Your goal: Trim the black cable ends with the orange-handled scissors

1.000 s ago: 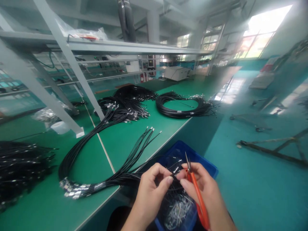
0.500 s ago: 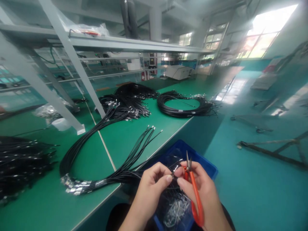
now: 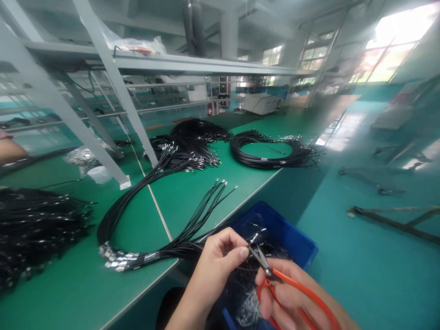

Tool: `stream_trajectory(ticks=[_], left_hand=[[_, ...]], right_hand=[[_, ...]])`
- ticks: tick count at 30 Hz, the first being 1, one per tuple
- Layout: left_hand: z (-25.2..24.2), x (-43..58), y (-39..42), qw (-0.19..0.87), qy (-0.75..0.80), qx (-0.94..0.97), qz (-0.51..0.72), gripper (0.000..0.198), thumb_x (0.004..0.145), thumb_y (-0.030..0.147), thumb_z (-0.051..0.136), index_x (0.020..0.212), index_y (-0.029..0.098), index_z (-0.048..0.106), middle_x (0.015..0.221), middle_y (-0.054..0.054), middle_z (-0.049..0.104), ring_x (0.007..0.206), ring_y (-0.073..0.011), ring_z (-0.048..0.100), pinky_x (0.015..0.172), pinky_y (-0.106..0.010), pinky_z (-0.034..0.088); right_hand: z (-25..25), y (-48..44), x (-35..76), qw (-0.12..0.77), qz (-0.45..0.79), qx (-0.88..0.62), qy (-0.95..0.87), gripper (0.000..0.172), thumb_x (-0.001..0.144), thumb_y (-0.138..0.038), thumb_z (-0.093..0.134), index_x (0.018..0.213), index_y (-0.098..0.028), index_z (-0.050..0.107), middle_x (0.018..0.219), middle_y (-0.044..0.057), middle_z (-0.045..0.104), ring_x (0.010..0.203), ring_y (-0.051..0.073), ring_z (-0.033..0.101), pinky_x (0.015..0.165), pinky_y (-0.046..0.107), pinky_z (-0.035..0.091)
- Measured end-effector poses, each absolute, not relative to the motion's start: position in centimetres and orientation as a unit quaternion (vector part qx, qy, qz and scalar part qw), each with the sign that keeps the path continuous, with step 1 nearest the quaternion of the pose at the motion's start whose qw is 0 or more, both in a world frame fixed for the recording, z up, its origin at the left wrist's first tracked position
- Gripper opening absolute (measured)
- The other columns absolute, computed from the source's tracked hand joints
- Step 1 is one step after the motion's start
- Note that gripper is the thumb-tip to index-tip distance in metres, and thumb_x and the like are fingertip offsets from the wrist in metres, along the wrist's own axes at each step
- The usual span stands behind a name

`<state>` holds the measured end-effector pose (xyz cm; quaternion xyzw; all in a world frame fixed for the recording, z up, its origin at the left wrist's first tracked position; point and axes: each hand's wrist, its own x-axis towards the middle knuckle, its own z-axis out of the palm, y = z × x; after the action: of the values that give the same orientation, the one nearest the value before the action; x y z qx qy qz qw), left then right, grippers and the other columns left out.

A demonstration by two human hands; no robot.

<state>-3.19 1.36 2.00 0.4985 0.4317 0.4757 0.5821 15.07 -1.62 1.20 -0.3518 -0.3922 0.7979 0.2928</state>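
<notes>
My left hand (image 3: pixel 220 261) pinches the end of a thin black cable (image 3: pixel 253 238) with a metal tip, over a blue bin (image 3: pixel 292 233). My right hand (image 3: pixel 292 300) is closed round orange-handled snips (image 3: pixel 275 275), whose blades point up-left and meet the cable right at my left fingertips. The cable runs back into a bundle of black cables (image 3: pixel 161 220) lying on the green bench (image 3: pixel 172 201). Silvery offcuts (image 3: pixel 249 309) lie in the bin under my hands.
A coil of black cables (image 3: pixel 268 156) and a bigger heap (image 3: pixel 192 142) lie farther back on the bench; another pile (image 3: pixel 34 224) sits at the left. Grey shelf struts (image 3: pixel 113 82) rise from the bench. Another person's arm (image 3: pixel 10 149) shows at the far left. Green floor is to the right.
My right hand dropped lower and turned the snips from upright to pointing up-left at the cable end. The left hand keeps its pinch. The view shifted slightly.
</notes>
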Motion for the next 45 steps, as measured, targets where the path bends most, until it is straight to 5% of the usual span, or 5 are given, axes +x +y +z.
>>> stream_trajectory(ticks=[8,22,28,34,45], left_hand=[[2.1,-3.2,1.2,0.573,0.424,0.518,0.473,0.015,0.076,0.026,0.064,0.071,0.015,0.056,0.065,0.001,0.052,0.063,-0.0124,0.045,0.062,-0.023,0.036],[1.9,-3.1,1.4,0.500,0.466,0.575,0.450,0.013,0.079,0.029,0.061,0.077,0.017,0.061,0.068,0.001,0.055,0.065,-0.0132,0.048,0.061,-0.023,0.038],[2.3,-2.6,1.0,0.358,0.506,0.676,0.399,0.013,0.084,0.023,0.056,0.074,0.020,0.065,0.076,-0.001,0.063,0.074,-0.0159,0.058,0.069,-0.024,0.041],[2.1,-1.5,0.2,0.168,0.501,0.761,0.377,0.010,0.083,0.021,0.056,0.078,0.022,0.065,0.071,-0.003,0.063,0.068,-0.0182,0.057,0.063,-0.027,0.040],[1.9,-1.2,0.2,0.211,0.504,0.739,0.394,0.011,0.084,0.018,0.054,0.076,0.019,0.060,0.072,-0.001,0.058,0.068,-0.0156,0.055,0.063,-0.026,0.040]], right_hand=[[0.4,-1.5,14.9,0.346,0.807,-0.309,-0.365,0.020,0.083,-0.026,0.052,0.098,-0.014,0.058,0.075,0.008,0.067,0.047,0.008,0.042,0.050,0.022,0.031],[0.1,-0.2,14.9,0.267,0.754,-0.394,-0.454,0.030,0.066,-0.037,0.072,0.079,-0.018,0.053,0.051,0.000,0.063,0.028,0.001,0.036,0.030,0.011,0.022],[0.6,-1.0,16.3,0.407,0.724,-0.403,-0.386,0.040,0.065,-0.046,0.073,0.090,-0.019,0.059,0.055,-0.001,0.062,0.031,0.004,0.036,0.032,0.016,0.025],[1.2,-0.9,17.2,0.532,0.693,-0.361,-0.327,0.026,0.075,-0.030,0.070,0.098,-0.023,0.061,0.072,0.002,0.064,0.045,0.007,0.045,0.046,0.020,0.039],[2.2,-1.7,17.4,0.411,0.767,-0.350,-0.346,0.035,0.065,-0.040,0.076,0.090,-0.020,0.063,0.060,0.002,0.062,0.042,0.006,0.036,0.045,0.021,0.032]])
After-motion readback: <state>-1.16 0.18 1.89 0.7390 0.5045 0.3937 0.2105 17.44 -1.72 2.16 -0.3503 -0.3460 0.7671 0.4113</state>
